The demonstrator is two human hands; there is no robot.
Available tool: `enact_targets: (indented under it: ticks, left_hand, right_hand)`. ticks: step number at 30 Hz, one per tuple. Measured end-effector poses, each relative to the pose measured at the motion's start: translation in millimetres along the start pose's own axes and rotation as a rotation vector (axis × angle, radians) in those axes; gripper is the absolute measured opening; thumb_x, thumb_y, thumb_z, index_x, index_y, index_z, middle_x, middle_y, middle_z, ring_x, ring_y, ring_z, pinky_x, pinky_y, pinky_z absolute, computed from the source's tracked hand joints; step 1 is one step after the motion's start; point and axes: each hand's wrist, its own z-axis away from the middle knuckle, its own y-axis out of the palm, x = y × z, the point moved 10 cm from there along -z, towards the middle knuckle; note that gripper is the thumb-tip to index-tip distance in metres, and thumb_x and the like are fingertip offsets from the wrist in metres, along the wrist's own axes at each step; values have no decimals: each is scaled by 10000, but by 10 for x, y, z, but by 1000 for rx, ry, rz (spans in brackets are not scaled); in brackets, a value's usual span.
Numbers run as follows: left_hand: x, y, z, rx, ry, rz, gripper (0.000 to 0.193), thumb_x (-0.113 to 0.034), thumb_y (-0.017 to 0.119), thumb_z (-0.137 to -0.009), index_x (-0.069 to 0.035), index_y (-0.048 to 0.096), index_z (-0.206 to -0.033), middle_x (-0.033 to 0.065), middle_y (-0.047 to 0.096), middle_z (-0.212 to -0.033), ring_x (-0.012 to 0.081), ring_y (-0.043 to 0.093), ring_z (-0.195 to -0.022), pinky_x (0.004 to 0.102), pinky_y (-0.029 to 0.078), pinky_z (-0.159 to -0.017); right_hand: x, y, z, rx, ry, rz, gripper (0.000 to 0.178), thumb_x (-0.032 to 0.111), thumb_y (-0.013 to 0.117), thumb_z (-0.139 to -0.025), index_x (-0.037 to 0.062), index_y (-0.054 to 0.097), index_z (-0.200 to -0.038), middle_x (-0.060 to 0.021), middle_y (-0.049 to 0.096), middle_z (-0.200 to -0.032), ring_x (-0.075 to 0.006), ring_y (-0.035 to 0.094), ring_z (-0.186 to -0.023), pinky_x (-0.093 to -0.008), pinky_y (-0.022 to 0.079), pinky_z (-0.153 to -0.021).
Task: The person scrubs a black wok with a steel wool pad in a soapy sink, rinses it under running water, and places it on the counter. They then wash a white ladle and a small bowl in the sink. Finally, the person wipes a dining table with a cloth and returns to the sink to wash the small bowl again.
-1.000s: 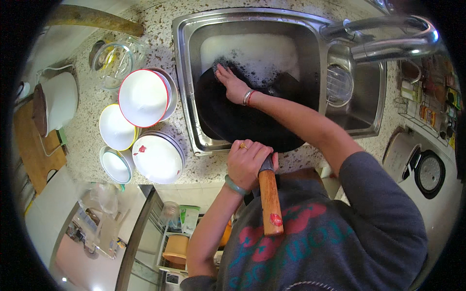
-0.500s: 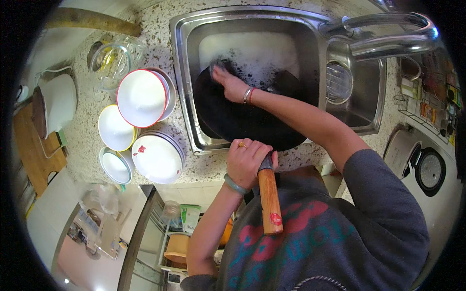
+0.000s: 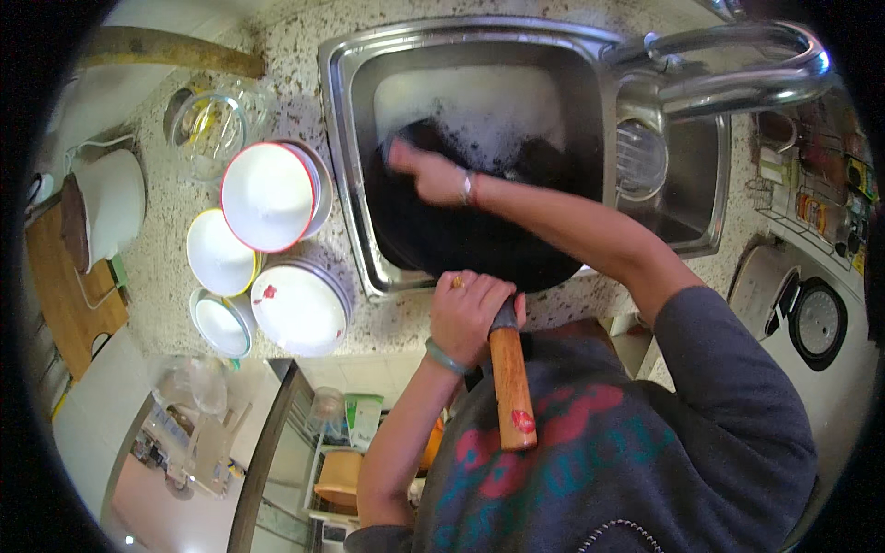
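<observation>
A large black wok lies tilted in the left basin of the steel sink, with pale sudsy water at its far side. My left hand is closed around the near end of the wok, where its wooden handle begins; the handle points toward my body. Inside the wok, my right hand presses at the left inner wall, its fingers drawn together and blurred by motion. Whatever lies under those fingers is too smeared to make out.
Left of the sink stand stacked white bowls, more bowls, plates and clear glass bowls. A curved faucet arches over the right basin, where a clear round container sits. A rice cooker stands at right.
My right hand has moved slightly left and down along the wok's inner wall. My left hand keeps its hold near the handle, and the wok has barely shifted.
</observation>
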Motion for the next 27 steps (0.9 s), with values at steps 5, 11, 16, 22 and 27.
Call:
enact_targets:
  ticks: [5,11,16,22,27]
  left_hand:
    - [31,15,84,-15,-12,-22,139,-157,686,-663,-116,593,-760,7,578,-703,176,544,-652,311,382,-654]
    - [-29,-4,-25,-8,8,-19,144,-131,692,-654,-126,586,-751,1,608,-718,166,563,-646,304,382,-652]
    - [43,-28,63,-29,-19,-9,152,-125,695,-650,-123,589,-759,6,613,-724,172,568,-658,311,387,-664]
    - [-8,2,27,11,-19,-1,164,-140,701,-653,-116,599,-779,11,619,-742,179,574,-673,318,395,-680]
    - [16,77,39,-1,14,-50,162,-152,697,-660,-113,600,-785,14,617,-752,184,573,-679,314,393,-675]
  right_hand:
    - [910,137,851,314,-58,-521,758,-224,330,-665,56,373,-1368,-136,235,-1482,-223,194,-1377,-302,141,-1115]
    - [-216,-220,54,-201,19,227,751,-159,377,-652,27,323,-1378,-210,214,-1464,-331,192,-1365,-347,171,-1125]
    - [-49,401,753,317,-17,-5,757,-184,393,-606,22,390,-1335,-190,268,-1450,-336,222,-1356,-386,149,-1134]
    - [-356,207,785,243,-29,560,658,-55,501,-692,-27,372,-1336,-208,291,-1431,-384,239,-1333,-438,198,-1110]
    - [-520,144,419,350,78,1045,544,90,557,-727,-100,444,-1225,-226,327,-1393,-391,210,-1335,-430,230,-1089]
